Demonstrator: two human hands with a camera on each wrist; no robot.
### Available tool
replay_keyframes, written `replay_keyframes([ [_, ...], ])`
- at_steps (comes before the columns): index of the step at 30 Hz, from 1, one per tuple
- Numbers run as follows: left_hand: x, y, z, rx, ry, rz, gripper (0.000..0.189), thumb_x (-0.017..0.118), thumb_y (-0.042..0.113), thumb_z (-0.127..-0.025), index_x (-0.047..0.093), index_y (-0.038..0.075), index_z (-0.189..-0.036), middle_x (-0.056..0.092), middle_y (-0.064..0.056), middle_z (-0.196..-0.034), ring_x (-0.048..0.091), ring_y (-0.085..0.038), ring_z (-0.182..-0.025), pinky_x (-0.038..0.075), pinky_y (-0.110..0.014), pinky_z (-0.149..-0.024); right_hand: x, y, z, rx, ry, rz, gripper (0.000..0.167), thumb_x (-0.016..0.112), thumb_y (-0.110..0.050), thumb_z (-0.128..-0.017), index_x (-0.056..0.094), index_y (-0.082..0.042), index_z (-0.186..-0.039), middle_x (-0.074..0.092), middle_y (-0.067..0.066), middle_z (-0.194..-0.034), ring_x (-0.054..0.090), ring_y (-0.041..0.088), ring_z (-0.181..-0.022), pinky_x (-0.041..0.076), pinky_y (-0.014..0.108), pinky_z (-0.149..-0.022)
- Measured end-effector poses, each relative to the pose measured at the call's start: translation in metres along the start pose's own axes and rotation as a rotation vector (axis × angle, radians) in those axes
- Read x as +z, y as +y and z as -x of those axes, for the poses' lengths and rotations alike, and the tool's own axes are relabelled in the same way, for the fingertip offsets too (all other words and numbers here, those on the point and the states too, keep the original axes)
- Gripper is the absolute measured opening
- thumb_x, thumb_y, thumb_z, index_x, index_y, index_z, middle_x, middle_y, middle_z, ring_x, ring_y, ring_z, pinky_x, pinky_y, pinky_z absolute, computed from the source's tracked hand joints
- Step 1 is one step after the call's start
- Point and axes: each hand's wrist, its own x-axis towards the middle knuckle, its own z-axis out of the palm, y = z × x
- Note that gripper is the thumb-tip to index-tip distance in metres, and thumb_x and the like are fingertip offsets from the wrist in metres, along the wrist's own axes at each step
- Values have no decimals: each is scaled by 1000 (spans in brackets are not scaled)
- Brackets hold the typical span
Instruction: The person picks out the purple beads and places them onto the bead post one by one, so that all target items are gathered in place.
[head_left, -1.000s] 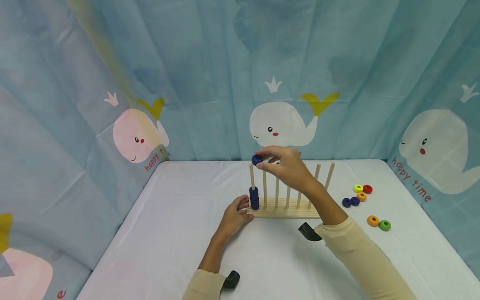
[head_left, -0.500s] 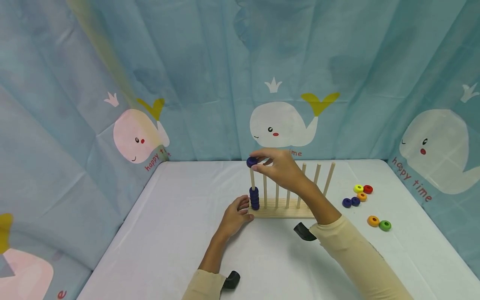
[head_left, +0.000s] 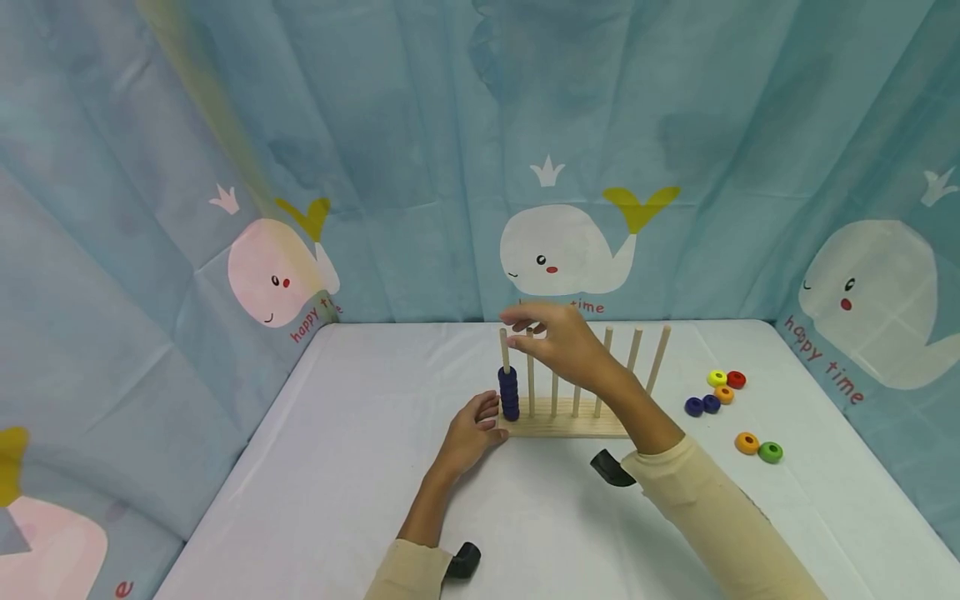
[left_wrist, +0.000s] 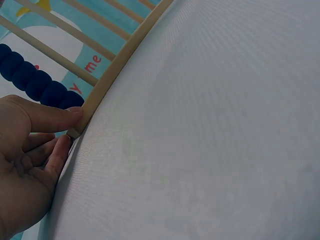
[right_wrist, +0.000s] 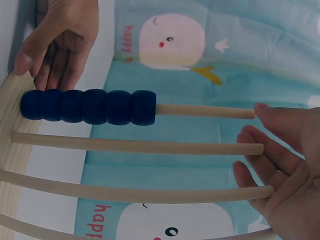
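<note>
A wooden peg rack (head_left: pixel 570 427) stands on the white-covered table, with a row of upright pegs. Several dark blue beads (head_left: pixel 508 393) are stacked on its leftmost peg, and the upper part of that peg is bare. My left hand (head_left: pixel 465 435) grips the left end of the rack's base, thumb at the front edge. In the left wrist view the thumb (left_wrist: pixel 57 118) lies against the base beside the lowest bead. My right hand (head_left: pixel 566 340) is at the top of the leftmost peg, thumb and fingers apart and holding nothing.
Loose beads lie right of the rack: two blue beads (head_left: pixel 702 406), a yellow bead (head_left: pixel 717 379), a red bead (head_left: pixel 737 380), an orange bead (head_left: pixel 723 395), and nearer, another orange bead (head_left: pixel 747 443) beside a green bead (head_left: pixel 770 452). A whale-print curtain (head_left: pixel 420 250) hangs behind.
My right hand moved left with a blue bead to the leftmost peg's top and let go. The bead dropped onto the stack, which is taller. My left hand stayed in place.
</note>
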Motion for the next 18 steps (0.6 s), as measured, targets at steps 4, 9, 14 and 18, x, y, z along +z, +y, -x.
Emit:
replay_keyframes([
  [4, 0, 0, 0, -5, 5, -6, 77, 77, 0, -89, 44, 2, -159, 56, -18, -155, 57, -36, -140, 51, -44, -118, -2, 0, 4, -4, 25, 19, 32, 77, -12, -98, 75, -5, -129, 77, 9, -126, 73, 23, -111, 63, 44, -95],
  [9, 0, 0, 0, 1, 5, -12, 77, 76, -2, -88, 44, 1, -158, 55, -18, -155, 56, -36, -141, 51, -43, -117, -9, -2, 10, 2, 76, 8, 31, 80, -13, -96, 77, -9, -127, 78, 3, -124, 73, 22, -109, 63, 48, -95],
  [14, 0, -1, 0, 3, 5, -15, 75, 75, -3, -88, 45, 1, -158, 55, -19, -155, 56, -36, -141, 52, -43, -117, -17, 0, 17, -2, 137, -48, 30, 80, -11, -95, 77, -10, -125, 78, 5, -122, 73, 26, -109, 62, 50, -93],
  [18, 0, -2, 0, 1, 7, -2, 75, 75, -2, -88, 46, 1, -157, 55, -19, -155, 56, -37, -141, 51, -45, -118, -22, 3, 27, 28, 206, -28, 28, 79, -13, -97, 77, -12, -125, 78, 4, -124, 71, 23, -110, 61, 50, -94],
])
